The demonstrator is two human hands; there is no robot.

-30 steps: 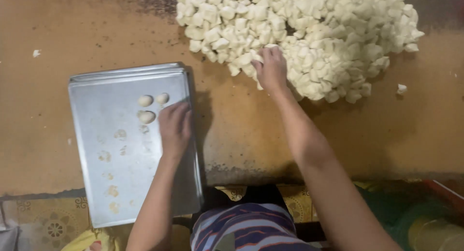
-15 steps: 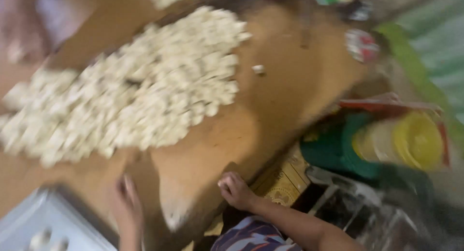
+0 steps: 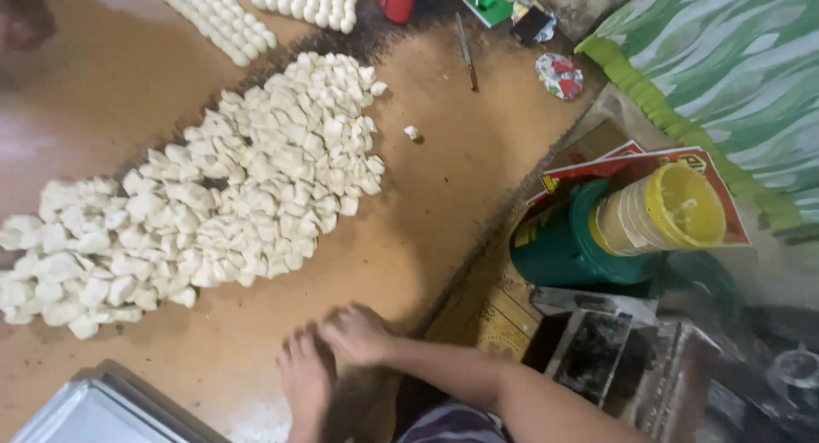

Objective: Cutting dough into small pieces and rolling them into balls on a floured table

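Note:
My left hand [image 3: 305,376] lies palm down on the brown board [image 3: 444,195] near its front edge, fingers stretched forward. My right hand [image 3: 363,334] rests right beside it, touching it, fingers curled down; anything under it is hidden. A wide heap of white cut dough pieces [image 3: 230,204] spreads across the board beyond both hands, a hand's length away. The corner of a metal tray [image 3: 94,413] shows at the bottom left, close to my left hand.
Rows of rounded dough balls [image 3: 222,20] lie at the far edge. One stray dough piece [image 3: 412,133], a knife [image 3: 466,52], a red cup [image 3: 395,1] and a patterned round lid [image 3: 559,76] lie far right. A green bucket [image 3: 563,247] holding a yellow container [image 3: 674,206] stands off the board's right edge.
My view has swung right and back. My right hand left the dough heap and my left hand left the tray; both now sit together at the board's near edge.

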